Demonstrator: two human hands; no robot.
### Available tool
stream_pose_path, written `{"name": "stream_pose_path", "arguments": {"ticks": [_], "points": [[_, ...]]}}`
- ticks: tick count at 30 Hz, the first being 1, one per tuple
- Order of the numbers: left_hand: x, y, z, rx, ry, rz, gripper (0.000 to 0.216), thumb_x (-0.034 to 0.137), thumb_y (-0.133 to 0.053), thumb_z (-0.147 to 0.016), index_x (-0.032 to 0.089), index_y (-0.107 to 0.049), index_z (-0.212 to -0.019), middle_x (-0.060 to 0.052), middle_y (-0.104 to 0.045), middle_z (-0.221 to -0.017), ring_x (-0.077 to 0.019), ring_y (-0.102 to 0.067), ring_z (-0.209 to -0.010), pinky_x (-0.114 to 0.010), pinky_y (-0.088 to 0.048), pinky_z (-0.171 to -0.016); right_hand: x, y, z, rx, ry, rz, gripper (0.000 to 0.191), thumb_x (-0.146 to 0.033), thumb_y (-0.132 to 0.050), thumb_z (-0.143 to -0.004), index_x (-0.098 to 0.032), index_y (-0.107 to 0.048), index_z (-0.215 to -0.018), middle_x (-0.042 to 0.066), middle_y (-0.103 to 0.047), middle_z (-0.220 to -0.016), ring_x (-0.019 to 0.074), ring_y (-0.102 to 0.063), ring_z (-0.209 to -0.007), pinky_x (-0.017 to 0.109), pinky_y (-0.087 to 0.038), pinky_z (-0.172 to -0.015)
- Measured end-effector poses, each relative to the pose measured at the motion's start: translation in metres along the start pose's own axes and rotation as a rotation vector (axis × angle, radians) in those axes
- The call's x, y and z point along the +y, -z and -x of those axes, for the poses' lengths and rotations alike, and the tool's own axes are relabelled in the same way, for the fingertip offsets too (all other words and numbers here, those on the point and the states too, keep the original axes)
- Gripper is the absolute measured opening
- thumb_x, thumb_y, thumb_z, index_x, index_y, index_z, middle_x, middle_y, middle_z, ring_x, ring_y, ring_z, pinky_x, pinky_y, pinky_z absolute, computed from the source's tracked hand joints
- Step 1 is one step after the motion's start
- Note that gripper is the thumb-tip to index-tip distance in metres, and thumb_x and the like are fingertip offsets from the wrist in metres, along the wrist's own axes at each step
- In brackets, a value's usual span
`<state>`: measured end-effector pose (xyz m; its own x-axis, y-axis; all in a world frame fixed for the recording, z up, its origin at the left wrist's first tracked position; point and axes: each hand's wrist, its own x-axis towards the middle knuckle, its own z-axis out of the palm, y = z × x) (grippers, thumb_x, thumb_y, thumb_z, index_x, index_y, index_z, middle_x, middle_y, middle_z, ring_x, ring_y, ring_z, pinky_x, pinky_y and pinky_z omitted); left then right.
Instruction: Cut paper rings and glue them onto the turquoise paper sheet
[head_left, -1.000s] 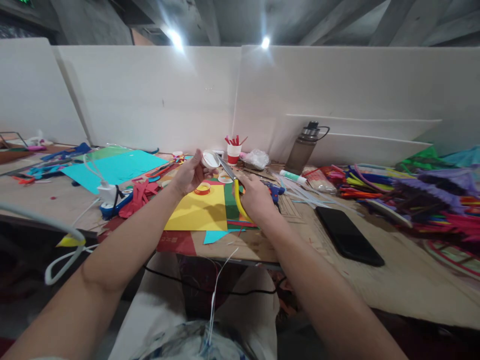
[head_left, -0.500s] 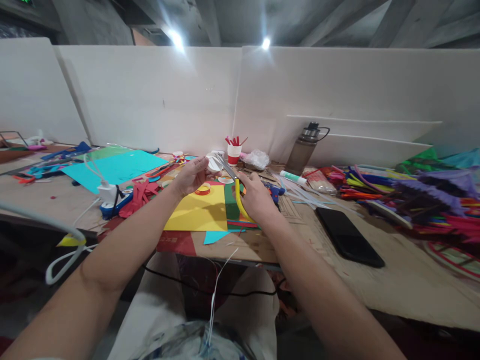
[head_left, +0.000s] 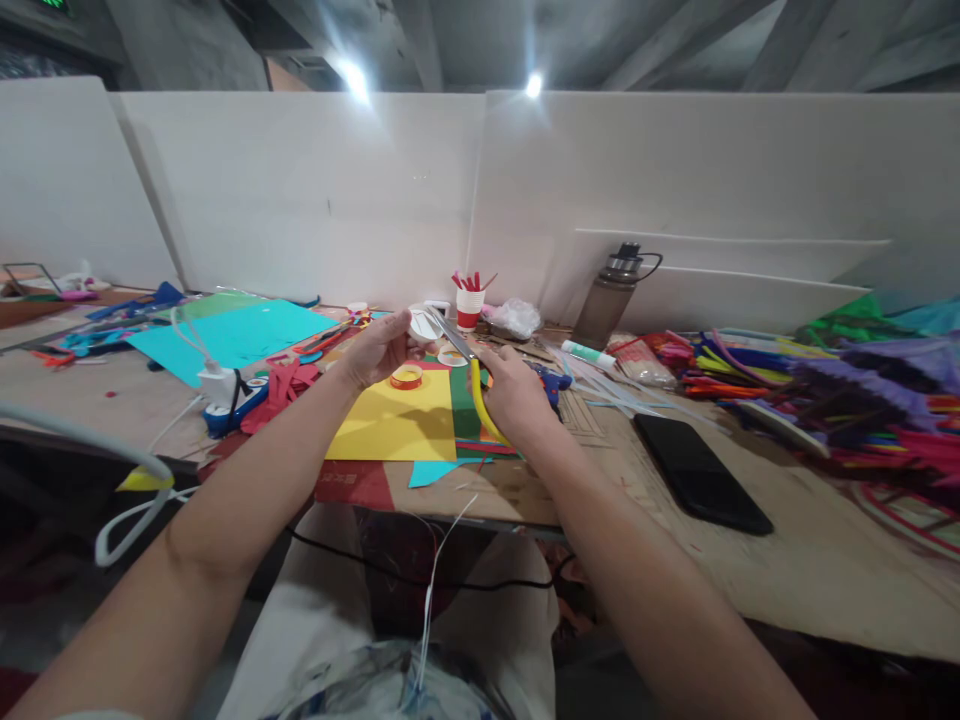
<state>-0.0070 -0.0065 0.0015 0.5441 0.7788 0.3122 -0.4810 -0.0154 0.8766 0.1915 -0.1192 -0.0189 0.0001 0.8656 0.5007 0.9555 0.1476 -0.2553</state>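
Observation:
A small round white piece, like a paper cup's base point(head_left: 423, 325), is pinched in my left hand point(head_left: 381, 348) above the table. My right hand point(head_left: 514, 392) is closed around a pair of scissors point(head_left: 480, 402) with yellow handles. Their metal blades point up and left, with the tips at the white piece; whether they cut into it cannot be made out. Below my hands lies a sheet of yellow paper point(head_left: 390, 425), with an orange-red ring point(head_left: 406, 377) resting on it. Another white round piece point(head_left: 451, 356) sits just behind the yellow sheet.
Behind stands a red-and-white paper cup point(head_left: 469, 308) holding red sticks. A bottle point(head_left: 606, 298), glue stick point(head_left: 588, 354) and black phone point(head_left: 701, 474) are on the right, with colourful pipe cleaners point(head_left: 731, 365) beyond. Cyan paper point(head_left: 232, 338) and a power strip point(head_left: 234, 405) lie left.
The white piece in my left hand has tilted and shifted slightly left, showing more of its round face. The scissors stay in nearly the same place.

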Motion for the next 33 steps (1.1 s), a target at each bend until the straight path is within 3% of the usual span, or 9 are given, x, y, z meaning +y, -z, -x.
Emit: {"name": "stream_pose_path", "arguments": {"ticks": [4,9,14,24,28,33], "points": [[0.003,-0.001,0.0,0.037,0.019,-0.008,0.033,0.043,-0.063,-0.089,0.01,-0.067,-0.086,-0.01,-0.073,-0.073,-0.0172,-0.072,-0.066,-0.021,-0.049,-0.052,0.0,-0.001,-0.001,-0.005,-0.005,0.005,0.031,-0.023,-0.05,-0.091,-0.02,-0.066,-0.117,0.011,-0.061,-0.107,0.0226,-0.061,-0.085,0.031,-0.042,-0.072],[0.005,-0.014,0.001,0.093,0.048,0.014,0.043,0.051,-0.056,-0.092,0.01,-0.067,-0.098,-0.012,-0.075,-0.081,-0.0154,-0.071,-0.067,-0.02,-0.048,-0.051,-0.001,-0.002,-0.001,-0.016,-0.018,-0.006,0.031,-0.023,-0.05,-0.091,-0.02,-0.067,-0.117,0.012,-0.063,-0.108,0.0234,-0.061,-0.089,0.031,-0.043,-0.075],[0.001,-0.023,0.003,0.1,0.005,0.051,0.038,0.049,-0.062,-0.089,0.012,-0.065,-0.099,-0.01,-0.075,-0.084,-0.0169,-0.073,-0.074,-0.02,-0.05,-0.055,-0.002,-0.001,-0.001,-0.01,-0.063,0.005,0.03,-0.025,-0.052,-0.09,-0.02,-0.066,-0.116,0.012,-0.063,-0.11,0.0241,-0.062,-0.087,0.033,-0.044,-0.074],[0.0,-0.013,0.002,0.074,0.043,0.04,0.034,0.043,-0.062,-0.09,0.01,-0.066,-0.09,-0.01,-0.074,-0.076,-0.0164,-0.071,-0.066,-0.021,-0.049,-0.053,0.004,-0.005,0.001,0.046,0.045,-0.069,0.038,-0.032,-0.052,-0.093,-0.022,-0.059,-0.129,0.011,-0.055,-0.109,0.0215,-0.06,-0.083,0.031,-0.046,-0.073],[-0.001,-0.008,0.001,0.054,0.075,0.031,0.033,0.042,-0.061,-0.091,0.01,-0.066,-0.096,-0.01,-0.074,-0.08,-0.0166,-0.071,-0.066,-0.021,-0.049,-0.052,0.007,-0.008,0.0,0.062,0.075,-0.117,0.037,-0.036,-0.054,-0.092,-0.02,-0.062,-0.124,0.012,-0.053,-0.108,0.0227,-0.06,-0.087,0.032,-0.047,-0.075],[0.0,-0.006,0.002,0.031,0.093,0.002,0.034,0.043,-0.058,-0.092,0.01,-0.066,-0.097,-0.01,-0.073,-0.075,-0.0163,-0.07,-0.062,-0.021,-0.046,-0.049,0.007,-0.008,-0.001,0.05,0.059,-0.106,0.033,-0.028,-0.056,-0.089,-0.02,-0.064,-0.12,0.012,-0.054,-0.108,0.0217,-0.059,-0.085,0.032,-0.047,-0.074]]}}
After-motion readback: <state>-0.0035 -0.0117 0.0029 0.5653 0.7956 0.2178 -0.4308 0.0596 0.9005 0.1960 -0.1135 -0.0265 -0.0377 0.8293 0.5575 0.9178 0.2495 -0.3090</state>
